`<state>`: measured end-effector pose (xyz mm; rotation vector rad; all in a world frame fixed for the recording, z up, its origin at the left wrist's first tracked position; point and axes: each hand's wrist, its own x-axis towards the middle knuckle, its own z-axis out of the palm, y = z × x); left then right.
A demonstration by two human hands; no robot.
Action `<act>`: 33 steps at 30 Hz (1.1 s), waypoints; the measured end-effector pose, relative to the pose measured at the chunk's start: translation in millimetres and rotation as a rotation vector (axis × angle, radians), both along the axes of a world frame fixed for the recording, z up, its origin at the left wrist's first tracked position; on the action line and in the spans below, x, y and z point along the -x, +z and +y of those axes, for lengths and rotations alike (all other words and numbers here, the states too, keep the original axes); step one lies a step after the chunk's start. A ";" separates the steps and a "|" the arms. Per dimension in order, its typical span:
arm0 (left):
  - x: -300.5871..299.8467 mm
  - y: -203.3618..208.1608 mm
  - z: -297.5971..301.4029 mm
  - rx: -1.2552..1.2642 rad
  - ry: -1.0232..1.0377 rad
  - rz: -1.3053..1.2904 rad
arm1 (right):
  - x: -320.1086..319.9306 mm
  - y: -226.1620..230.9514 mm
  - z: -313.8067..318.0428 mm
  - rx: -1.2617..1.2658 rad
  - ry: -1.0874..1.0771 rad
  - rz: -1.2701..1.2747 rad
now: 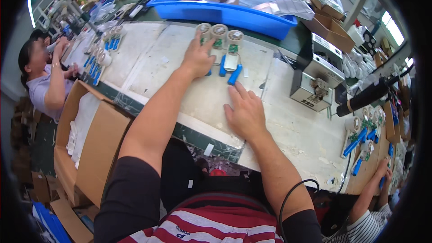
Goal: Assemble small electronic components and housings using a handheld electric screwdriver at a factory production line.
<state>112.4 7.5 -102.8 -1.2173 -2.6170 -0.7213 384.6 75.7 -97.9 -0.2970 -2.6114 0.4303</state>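
Three small assemblies stand in a row on the worktable, each with a round cream-coloured housing (pixel 235 36) and a small green circuit board (pixel 232 48). Blue cylinders (pixel 235 75) lie at the near end of the right one, beside a white flat part (pixel 231 62). My left hand (pixel 198 58) lies over the left assembly with fingers apart, its fingertips at the housing; it hides most of that unit. Just short of the right blue cylinder is my right hand (pixel 247 112), fingers stretched out, the fingertips at or almost at the cylinder's near end.
Behind the assemblies sits a large blue tub (pixel 180 11) with cardboard inside. A metal-cased device (pixel 315 85) stands at the right. More assemblies lie at the left (pixel 96 63) and right (pixel 360 139) near two people. An open carton (pixel 101 148) is at my left.
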 end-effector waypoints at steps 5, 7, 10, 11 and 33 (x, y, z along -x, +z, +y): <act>10.0 7.7 15.2 0.006 -0.212 -0.049 | -5.5 4.0 6.0 0.006 0.013 -0.065; 0.9 10.2 15.7 -0.031 -0.161 0.008 | -8.0 4.6 5.7 0.007 0.000 -0.042; -23.6 5.4 11.2 -0.196 -0.126 0.114 | -12.3 -7.8 9.5 -0.004 0.004 0.134; -30.5 -2.2 -3.4 -0.307 -0.096 0.166 | -8.3 -9.8 5.5 0.064 0.050 0.195; -234.6 3.8 -34.8 -0.066 -0.481 0.006 | -240.8 5.5 58.7 0.519 -0.556 0.371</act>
